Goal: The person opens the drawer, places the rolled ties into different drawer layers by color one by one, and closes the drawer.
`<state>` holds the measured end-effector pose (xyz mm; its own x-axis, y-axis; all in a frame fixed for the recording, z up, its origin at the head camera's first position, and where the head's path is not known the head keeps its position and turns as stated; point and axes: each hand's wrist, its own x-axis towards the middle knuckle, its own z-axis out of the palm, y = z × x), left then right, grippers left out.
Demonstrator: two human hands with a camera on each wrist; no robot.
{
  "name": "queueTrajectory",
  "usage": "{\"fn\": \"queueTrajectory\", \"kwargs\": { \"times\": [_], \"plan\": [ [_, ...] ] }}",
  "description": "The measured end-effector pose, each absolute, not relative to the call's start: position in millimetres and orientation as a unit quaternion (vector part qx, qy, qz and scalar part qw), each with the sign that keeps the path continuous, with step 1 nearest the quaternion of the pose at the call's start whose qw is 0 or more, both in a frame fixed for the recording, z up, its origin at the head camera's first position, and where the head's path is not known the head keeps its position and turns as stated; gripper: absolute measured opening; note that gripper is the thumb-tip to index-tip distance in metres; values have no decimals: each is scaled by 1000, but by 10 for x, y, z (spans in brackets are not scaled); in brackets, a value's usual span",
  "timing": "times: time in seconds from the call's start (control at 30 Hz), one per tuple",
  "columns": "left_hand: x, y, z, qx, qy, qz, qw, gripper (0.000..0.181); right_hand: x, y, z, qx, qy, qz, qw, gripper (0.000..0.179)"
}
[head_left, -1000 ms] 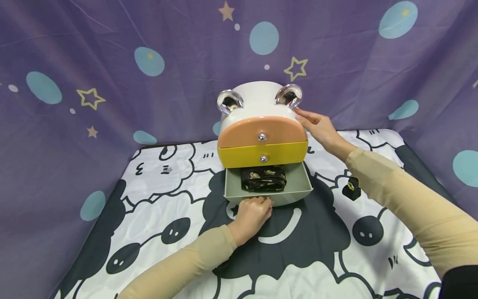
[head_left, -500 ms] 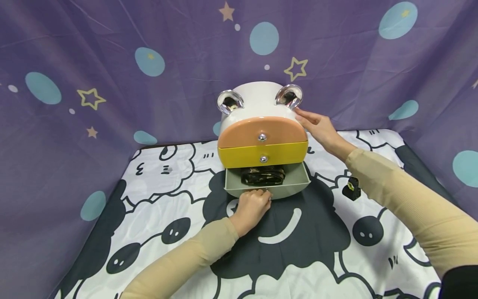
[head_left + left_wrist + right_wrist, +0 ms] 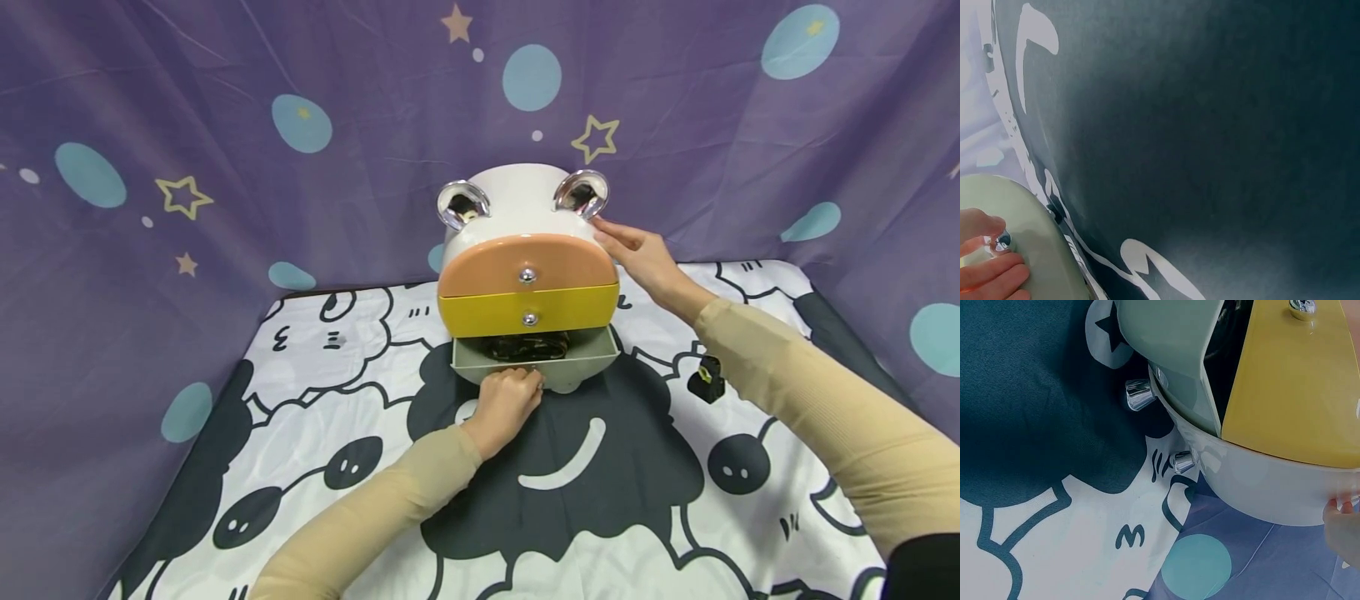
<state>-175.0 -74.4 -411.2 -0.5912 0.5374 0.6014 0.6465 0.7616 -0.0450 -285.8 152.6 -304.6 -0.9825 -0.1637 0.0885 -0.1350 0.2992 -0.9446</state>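
A small white cabinet [image 3: 517, 190] with two chrome frog-like eyes stands at the back, with an orange drawer [image 3: 483, 268] over a yellow drawer [image 3: 483, 315]. Below them a pale green drawer [image 3: 588, 367] sticks partly out. Inside it lies a folded black patterned cloth [image 3: 528, 347], partly hidden under the yellow drawer. My left hand [image 3: 504, 408] pinches the green drawer's silver knob [image 3: 1002, 241] between thumb and fingers. High on the cabinet's right side, just below the chrome eye [image 3: 582, 195], my right hand [image 3: 641, 258] rests with its fingers extended against the shell.
A small black object [image 3: 707, 379] with a yellow-green mark lies beside the right forearm. Black-and-white printed cloth [image 3: 315, 442] covers the table. Behind the cabinet hangs a purple curtain [image 3: 375, 167] with stars and dots. Short chrome feet [image 3: 1140, 395] show under the cabinet.
The green drawer has slid back toward the cabinet, with my left hand on its knob, covering more of the folded cloth. My right hand has stayed in place.
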Motion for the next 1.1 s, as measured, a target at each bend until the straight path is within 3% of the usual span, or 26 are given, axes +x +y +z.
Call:
{"fn": "queueTrajectory", "kwargs": {
  "times": [0.37, 1.1],
  "plan": [
    [-1825, -745, -4111, -325, -898, -85, 284, 4, -2846, 1522, -3056, -91, 805, -586, 11, 59],
    [-1995, -738, -4134, -309, -901, -78, 295, 5, -2869, 1530, -3062, -88, 808, -582, 6, 60]
  ]
}}
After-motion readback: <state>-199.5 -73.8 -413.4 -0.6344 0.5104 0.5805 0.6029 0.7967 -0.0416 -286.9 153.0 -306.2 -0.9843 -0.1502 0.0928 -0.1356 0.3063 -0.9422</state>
